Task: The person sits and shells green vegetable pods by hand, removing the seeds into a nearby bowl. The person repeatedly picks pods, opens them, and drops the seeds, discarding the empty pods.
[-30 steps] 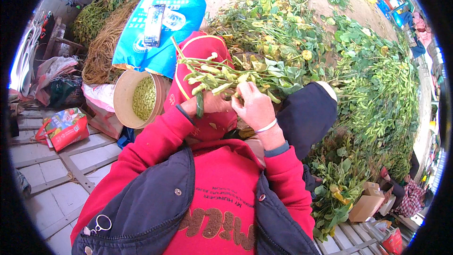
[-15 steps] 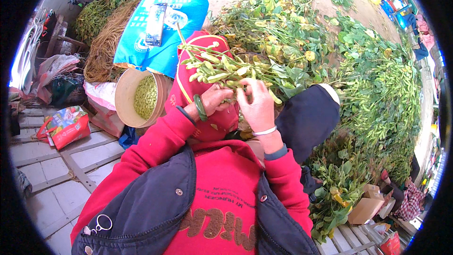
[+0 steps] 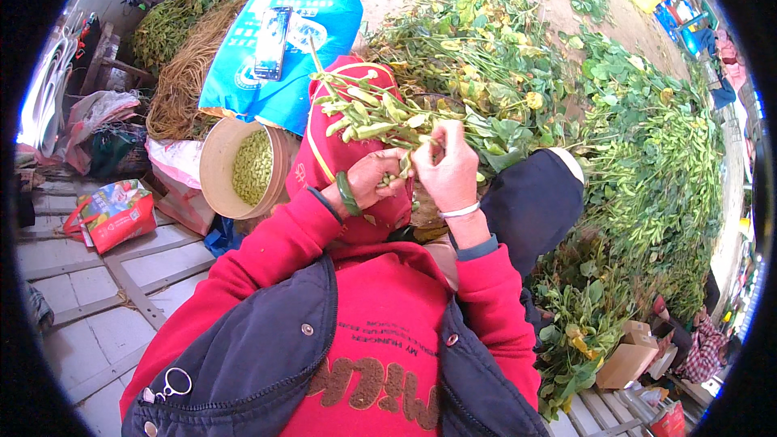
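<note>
A leafy stalk of green soybean pods (image 3: 372,113) lies across the red cloth (image 3: 328,158) over my lap, its bare stem end pointing up and left. My left hand (image 3: 374,180), with a dark green bangle at the wrist, is curled palm-up around a few shelled soybeans (image 3: 389,181). An open-looking pod (image 3: 405,164) sticks up at its fingertips. Right beside it, my right hand (image 3: 450,174), wearing a pale bangle, is closed in a pinch at the lower edge of the pods. What its fingertips grip is mostly hidden, but seems to be a pod.
Left of my lap stands a tan bucket (image 3: 212,168) holding shelled beans (image 3: 253,166). Behind it a phone (image 3: 273,43) rests on a blue sack (image 3: 324,12). A red bag (image 3: 121,218) sits on the tiles. Heaped bean plants (image 3: 647,170) cover the ground ahead and right.
My right hand has shifted slightly right and turned, its fingers now up at the pods. My left hand has opened a little and turned upward, so the shelled beans show.
</note>
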### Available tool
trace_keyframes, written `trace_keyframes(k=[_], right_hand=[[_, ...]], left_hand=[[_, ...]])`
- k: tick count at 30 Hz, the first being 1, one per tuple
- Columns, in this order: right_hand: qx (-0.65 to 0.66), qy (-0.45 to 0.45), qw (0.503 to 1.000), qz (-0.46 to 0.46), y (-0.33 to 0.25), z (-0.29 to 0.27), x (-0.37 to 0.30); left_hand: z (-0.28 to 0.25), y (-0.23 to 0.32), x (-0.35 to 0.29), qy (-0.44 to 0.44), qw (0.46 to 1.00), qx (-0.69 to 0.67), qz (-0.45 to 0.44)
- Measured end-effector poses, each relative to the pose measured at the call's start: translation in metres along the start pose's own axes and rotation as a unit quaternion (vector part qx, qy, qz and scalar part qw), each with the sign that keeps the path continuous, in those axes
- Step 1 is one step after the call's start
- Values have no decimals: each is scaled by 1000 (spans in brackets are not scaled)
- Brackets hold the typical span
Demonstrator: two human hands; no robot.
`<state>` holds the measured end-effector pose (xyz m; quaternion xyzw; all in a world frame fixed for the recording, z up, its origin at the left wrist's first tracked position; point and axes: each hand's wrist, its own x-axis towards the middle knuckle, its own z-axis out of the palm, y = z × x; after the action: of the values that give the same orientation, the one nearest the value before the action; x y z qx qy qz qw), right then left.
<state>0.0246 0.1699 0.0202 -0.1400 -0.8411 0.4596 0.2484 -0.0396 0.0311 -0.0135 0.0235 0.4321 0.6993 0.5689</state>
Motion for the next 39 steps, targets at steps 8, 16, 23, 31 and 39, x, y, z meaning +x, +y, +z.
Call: trace_keyframes(k=[8, 16, 23, 31, 39], right_hand=[[99, 26, 990, 94, 8, -10, -13], [-4, -107, 980, 169, 0, -15, -50], [79, -184, 949, 243, 11, -13, -61], [9, -190, 966, 176, 22, -7, -65], [-37, -177, 975, 126, 16, -9, -62]], left_hand=[[27, -7, -15, -88, 992, 73, -56], [18, -17, 9, -6, 999, -41, 26], [31, -23, 8, 116, 975, 128, 139], [23, -7, -3, 8, 976, 187, 111], [27, -17, -4, 29, 980, 185, 60]])
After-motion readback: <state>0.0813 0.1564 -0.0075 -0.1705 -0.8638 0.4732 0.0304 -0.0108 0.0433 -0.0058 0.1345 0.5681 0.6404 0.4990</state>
